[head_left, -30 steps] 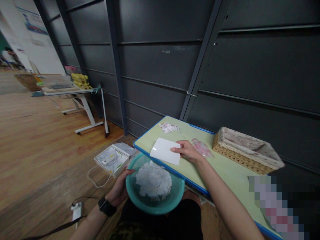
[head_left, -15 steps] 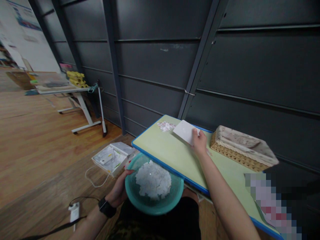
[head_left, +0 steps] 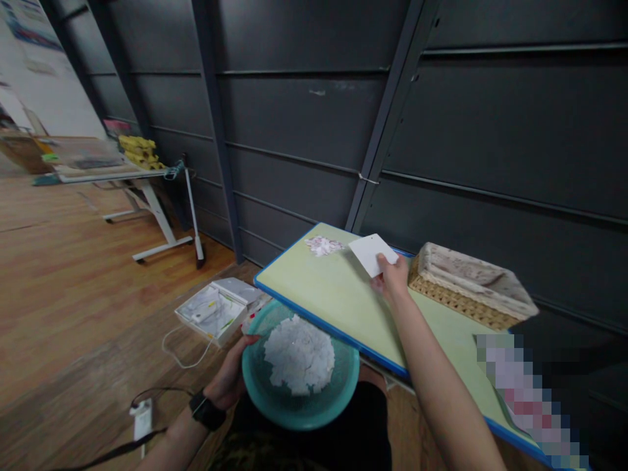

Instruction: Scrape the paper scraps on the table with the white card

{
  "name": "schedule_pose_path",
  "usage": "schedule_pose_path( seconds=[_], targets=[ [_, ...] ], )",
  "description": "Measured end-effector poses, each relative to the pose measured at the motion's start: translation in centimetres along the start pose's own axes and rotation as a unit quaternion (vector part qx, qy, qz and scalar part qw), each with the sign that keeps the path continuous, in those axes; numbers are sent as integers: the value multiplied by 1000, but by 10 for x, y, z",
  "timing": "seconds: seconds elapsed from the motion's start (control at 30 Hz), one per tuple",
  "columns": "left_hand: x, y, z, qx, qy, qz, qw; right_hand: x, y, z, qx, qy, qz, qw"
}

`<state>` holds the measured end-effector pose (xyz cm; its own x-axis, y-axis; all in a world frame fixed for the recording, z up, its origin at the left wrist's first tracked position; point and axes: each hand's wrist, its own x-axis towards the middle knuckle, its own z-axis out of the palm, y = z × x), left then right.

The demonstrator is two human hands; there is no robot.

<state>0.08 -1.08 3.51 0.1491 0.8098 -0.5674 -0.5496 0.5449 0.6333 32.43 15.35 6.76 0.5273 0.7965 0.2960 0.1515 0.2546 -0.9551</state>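
My left hand [head_left: 234, 374] grips the left rim of a green plastic colander [head_left: 265, 409], which sits over my lap below the table's edge. Many torn white paper scraps [head_left: 300, 356] lie heaped in it. With thumb on top, my right hand [head_left: 391, 271] holds a white card [head_left: 369, 254] above the pale yellow table [head_left: 314, 281]. Left of the card, a small pile of paper scraps [head_left: 324, 246] rests near the table's far left corner. The fingers under the card are partly hidden.
A cloth-lined wicker basket [head_left: 466, 291] stands on the table to the right. Beyond it lies a blurred-out item [head_left: 527, 399]. On the floor at left are an open white box [head_left: 216, 311] and a power strip [head_left: 143, 418]. A dark panelled wall [head_left: 304, 118] rises behind the table.
My right hand has turned the card and moved it slightly right, away from the scrap pile. My left hand keeps its hold on the colander. The view has shifted slightly.
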Motion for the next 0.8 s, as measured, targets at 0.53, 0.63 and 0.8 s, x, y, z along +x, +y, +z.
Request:
schedule_pose_path(
  seconds=[0.53, 0.63, 0.8],
  targets=[
    [16, -11, -13, 2, -52, 15, 999, 7, -32, 18, -381, -25, -226, 896],
    [16, -13, -15, -2, -43, 16, 999, 21, -31, 32, -420, -49, -229, 877],
    [23, -20, -27, -4, -32, -43, 999, 34, -21, 45, -450, -61, -221, 863]
  ],
)
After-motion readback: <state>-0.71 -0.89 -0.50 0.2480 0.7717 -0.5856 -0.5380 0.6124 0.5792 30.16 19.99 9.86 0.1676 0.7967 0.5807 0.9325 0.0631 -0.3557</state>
